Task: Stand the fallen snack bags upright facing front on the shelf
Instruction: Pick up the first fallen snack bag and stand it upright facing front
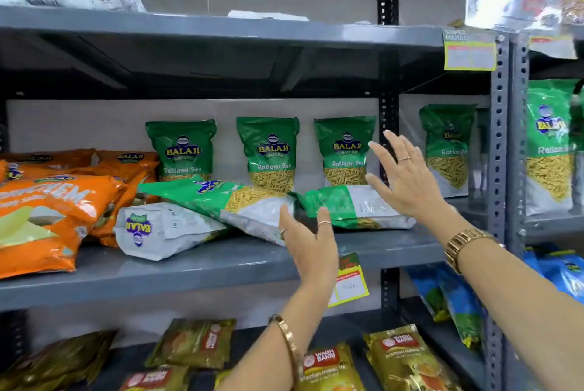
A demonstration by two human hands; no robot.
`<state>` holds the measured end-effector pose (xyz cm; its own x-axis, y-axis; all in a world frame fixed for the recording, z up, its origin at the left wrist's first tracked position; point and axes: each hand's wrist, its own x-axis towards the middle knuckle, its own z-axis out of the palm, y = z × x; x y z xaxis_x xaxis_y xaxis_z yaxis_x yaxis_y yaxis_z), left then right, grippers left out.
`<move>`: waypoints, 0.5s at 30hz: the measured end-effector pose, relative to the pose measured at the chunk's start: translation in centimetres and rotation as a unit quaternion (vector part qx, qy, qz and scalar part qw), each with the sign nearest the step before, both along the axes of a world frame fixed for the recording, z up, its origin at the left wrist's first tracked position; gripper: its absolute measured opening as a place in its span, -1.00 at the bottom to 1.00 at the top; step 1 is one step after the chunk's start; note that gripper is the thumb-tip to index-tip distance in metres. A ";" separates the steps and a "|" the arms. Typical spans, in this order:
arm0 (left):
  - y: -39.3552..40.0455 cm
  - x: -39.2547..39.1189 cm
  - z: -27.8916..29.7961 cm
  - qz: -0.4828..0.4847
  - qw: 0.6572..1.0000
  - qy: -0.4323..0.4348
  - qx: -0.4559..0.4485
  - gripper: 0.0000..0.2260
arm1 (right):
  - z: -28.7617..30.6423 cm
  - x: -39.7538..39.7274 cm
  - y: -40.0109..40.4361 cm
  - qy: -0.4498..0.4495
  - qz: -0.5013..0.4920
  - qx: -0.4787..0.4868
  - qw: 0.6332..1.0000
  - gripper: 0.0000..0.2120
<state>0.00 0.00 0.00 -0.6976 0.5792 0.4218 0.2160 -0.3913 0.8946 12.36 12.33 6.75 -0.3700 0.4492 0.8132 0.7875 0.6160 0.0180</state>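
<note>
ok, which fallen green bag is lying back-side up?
The rightmost fallen bag, lying between the two open hands: it shows a plain green and white back, no logo. The middle one shows its snack window; the left one shows a Balaji logo.

Bare shelf board [189,267] lay open at the lower centre of the frame, in front of the fallen bags. Three fallen bags [252,204] blocked the middle of the shelf, overlapping. Upright green bags [268,153] lined the back wall. Orange bags [47,217] filled the left side. A steel post [498,138] bounded the right.
</note>
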 end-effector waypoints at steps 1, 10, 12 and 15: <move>0.9 0.8 0.3 -0.023 0.999 -0.044 -0.003 -0.34 | 0.4 0.2 0.7 -0.011 -0.002 -0.016 1.000 -0.22; 9.2 4.8 2.9 -0.066 0.921 -0.381 -0.035 -0.33 | 2.1 0.5 11.7 -0.083 0.076 -0.157 0.981 -0.35; 10.6 4.7 3.0 -0.044 0.914 -0.403 -0.023 -0.33 | 2.1 0.2 13.5 -0.082 0.092 -0.190 0.974 -0.33; 12.6 4.2 2.7 -0.010 0.905 -0.425 -0.004 -0.32 | 2.2 -0.8 15.6 -0.068 0.120 -0.252 0.958 -0.30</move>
